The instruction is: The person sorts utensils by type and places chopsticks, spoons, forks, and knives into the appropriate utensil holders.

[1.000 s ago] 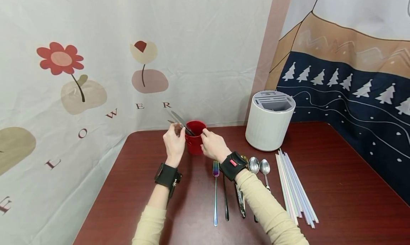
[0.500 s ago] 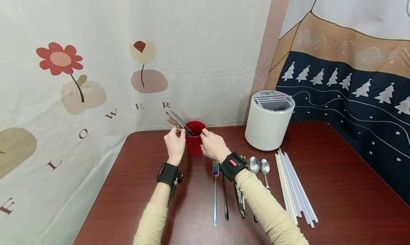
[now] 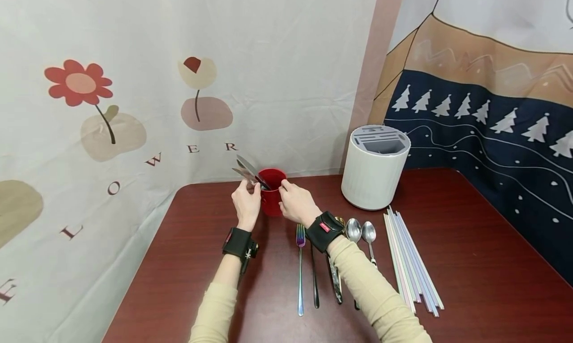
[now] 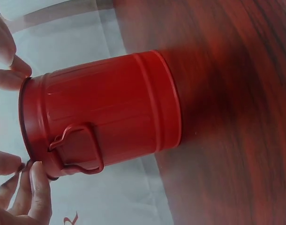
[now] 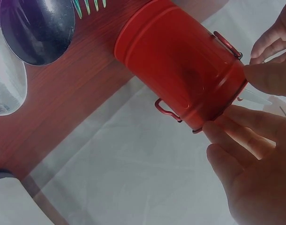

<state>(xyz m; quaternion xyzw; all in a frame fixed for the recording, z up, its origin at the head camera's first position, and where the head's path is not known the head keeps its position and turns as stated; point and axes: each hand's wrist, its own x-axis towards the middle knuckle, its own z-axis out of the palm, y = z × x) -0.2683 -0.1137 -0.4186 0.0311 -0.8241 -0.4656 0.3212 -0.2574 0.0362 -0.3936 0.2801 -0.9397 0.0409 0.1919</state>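
Observation:
A small red metal bucket (image 3: 271, 203) with side handles (image 4: 97, 152) stands upright near the table's back edge. Knives (image 3: 251, 170) lean in it, blades sticking out up and to the left. At the left rim, my left hand (image 3: 246, 203) pinches the lower knife between thumb and fingertips; the exact hold is partly hidden in the head view. My right hand (image 3: 299, 203) grips the opposite side of the rim, thumb on one side and fingers on the other, as the right wrist view shows. The bucket's bottom inside is hidden.
A rainbow-coloured fork (image 3: 300, 236), a dark-handled utensil (image 3: 315, 283), spoons (image 3: 353, 229) and other cutlery lie in a row, partly under my right forearm. Pastel sticks (image 3: 412, 263) lie further right. Behind them stands a white slotted holder (image 3: 375, 176). Fabric hangs behind the table.
My left hand has shifted slightly right, close to the bucket's rim. The lower knife has turned and shifted between its fingers. My right hand keeps its grip on the bucket.

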